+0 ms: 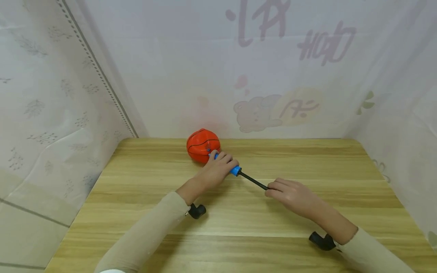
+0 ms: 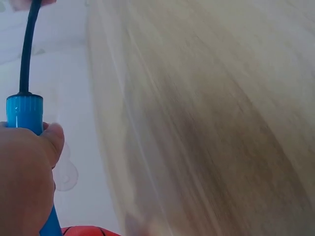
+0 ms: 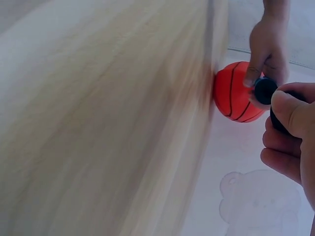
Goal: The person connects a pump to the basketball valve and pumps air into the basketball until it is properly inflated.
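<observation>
A small orange-red toy basketball (image 1: 199,143) with black lines lies near the table's back edge, its top uneven and dented. My left hand (image 1: 213,172) grips the blue barrel of a hand pump (image 1: 235,170), whose front end meets the ball. From the barrel a black rod (image 1: 253,180) extends a long way toward the right. At its far end my right hand (image 1: 291,195) grips the pump's black handle (image 3: 278,122), thumb on top and fingers curled beneath. In the left wrist view, the thumb and fingers wrap the blue barrel (image 2: 24,112).
The wooden table (image 1: 259,250) spans the area under both hands. A printed white cloth (image 1: 164,76) hangs behind its back edge, with more cloth at the left and right sides. Black wrist mounts (image 1: 197,211) stick out below the sleeves.
</observation>
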A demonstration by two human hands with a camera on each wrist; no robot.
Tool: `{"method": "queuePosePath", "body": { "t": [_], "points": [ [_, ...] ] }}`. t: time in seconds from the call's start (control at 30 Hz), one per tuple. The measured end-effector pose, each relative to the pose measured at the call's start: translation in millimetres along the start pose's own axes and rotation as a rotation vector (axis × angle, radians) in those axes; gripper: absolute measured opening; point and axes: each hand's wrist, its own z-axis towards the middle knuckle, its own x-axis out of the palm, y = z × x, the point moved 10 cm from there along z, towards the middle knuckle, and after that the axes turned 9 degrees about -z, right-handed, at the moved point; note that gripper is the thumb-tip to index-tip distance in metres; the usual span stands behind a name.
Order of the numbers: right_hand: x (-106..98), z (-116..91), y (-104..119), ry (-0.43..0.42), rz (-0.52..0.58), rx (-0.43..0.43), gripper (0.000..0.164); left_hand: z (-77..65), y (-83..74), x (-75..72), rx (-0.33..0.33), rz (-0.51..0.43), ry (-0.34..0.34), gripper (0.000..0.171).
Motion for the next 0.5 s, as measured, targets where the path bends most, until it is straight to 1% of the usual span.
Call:
{"method": "queuePosePath", "body": {
  "t": [0.03,0.17,0.2,0.27,0.3,0.33,0.5],
  "points": [
    [2.4,2.9,-0.8,0.012,-0.003,0.003,0.044,0.0,-0.2,-0.1,-0.006,-0.001,0.002,0.019],
    [16.9,14.8,-6.1,0.069,-0.005,0.028,0.012,0.1,0.3,-0.9,-0.027,0.018,0.001,0.022],
    [20.3,18.2,-7.6,0.079,-0.001,0.034,0.010,-0.1,0.9,-0.6,-0.032,0.027,0.002,0.022],
    [26.5,24.6,-10.4,0.092,0.000,0.045,0.025,-0.5,1.5,-0.3,-0.037,0.041,0.004,0.023],
    [29.2,27.7,-11.7,0.094,0.001,0.050,0.028,-0.6,1.6,0.0,-0.038,0.045,0.006,0.024],
    [31.8,30.8,-13.0,0.097,0.000,0.056,0.029,-0.9,1.6,0.1,-0.038,0.049,0.006,0.024],
    [43.6,44.2,-16.0,0.102,-0.001,0.064,0.025,-0.3,0.2,0.9,-0.029,0.040,0.000,0.022]
  ]
}}
